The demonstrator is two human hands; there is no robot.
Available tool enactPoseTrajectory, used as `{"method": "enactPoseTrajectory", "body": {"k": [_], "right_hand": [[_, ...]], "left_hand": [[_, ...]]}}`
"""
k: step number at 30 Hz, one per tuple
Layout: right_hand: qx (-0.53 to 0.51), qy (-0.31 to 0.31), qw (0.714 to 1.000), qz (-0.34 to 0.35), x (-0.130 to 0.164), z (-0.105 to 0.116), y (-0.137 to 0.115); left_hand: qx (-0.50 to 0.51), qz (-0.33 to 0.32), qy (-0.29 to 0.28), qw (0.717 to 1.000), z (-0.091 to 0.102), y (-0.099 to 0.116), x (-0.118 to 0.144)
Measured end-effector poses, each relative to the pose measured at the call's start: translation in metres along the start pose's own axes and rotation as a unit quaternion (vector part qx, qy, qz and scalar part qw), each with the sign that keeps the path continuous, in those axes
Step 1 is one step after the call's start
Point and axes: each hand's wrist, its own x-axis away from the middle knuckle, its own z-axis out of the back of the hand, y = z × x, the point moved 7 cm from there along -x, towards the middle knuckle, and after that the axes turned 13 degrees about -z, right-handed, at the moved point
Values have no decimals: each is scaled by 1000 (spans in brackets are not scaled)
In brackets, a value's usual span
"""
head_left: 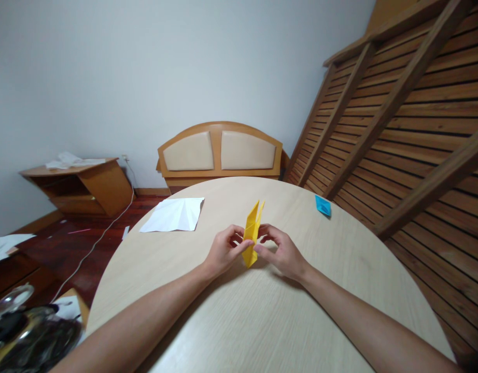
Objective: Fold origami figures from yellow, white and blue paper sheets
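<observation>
Reference landmark: the round table [262, 321], pale wood grain, filling the lower centre of the view.

Surroundings, left to right. Off the table's left edge, low in the view, sits a dark cluttered heap with a glass lid [13, 298]. Beyond the table's far-left rim a low wooden cabinet [87, 189] stands against the wall, with papers on top; a white cable [102, 235] runs across the dark floor toward it. On the table's far-left area lies a white creased sheet [172, 215], flat, well apart from both hands. Behind the table's far edge stands an upholstered headboard [219, 153]. Near the table's far-right rim lies a small blue folded paper [323, 205]. To the right of the table leans a slatted wooden frame [410, 124].

Hands. The left hand [223, 251] has its fingers curled, thumb and fingertips pinching the left side of the yellow folded paper [252, 233]. The right hand [281, 251] is likewise curled, pinching the right side of the same piece. The yellow paper stands upright between them at the table's centre, its two points up and its lower tip at or just above the surface; contact there cannot be confirmed.

Clearance. The surface around the hands is bare on the near side and toward both rims; only the white sheet and the blue paper occupy the far portion.
</observation>
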Motion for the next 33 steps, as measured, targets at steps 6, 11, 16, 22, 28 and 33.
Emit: {"method": "enactPoseTrajectory", "body": {"k": [6, 11, 16, 22, 28, 33], "right_hand": [[4, 19, 1000, 9, -1, 4, 4], [-34, 34, 999, -26, -3, 5, 15], [-105, 53, 991, -63, -6, 8, 24], [-141, -7, 981, -132, -9, 2, 32], [-126, -34, 978, -162, -9, -1, 37], [-134, -57, 973, -179, -7, -5, 42]], "left_hand": [[34, 29, 3, 999, -1, -4, 2], [52, 54, 2, 997, -3, -6, 2], [74, 97, 0, 993, -5, -10, 2], [123, 138, -24, 983, -12, -16, 4], [133, 161, -38, 977, -14, -21, 7], [161, 181, -96, 965, -24, -26, 14]]}}
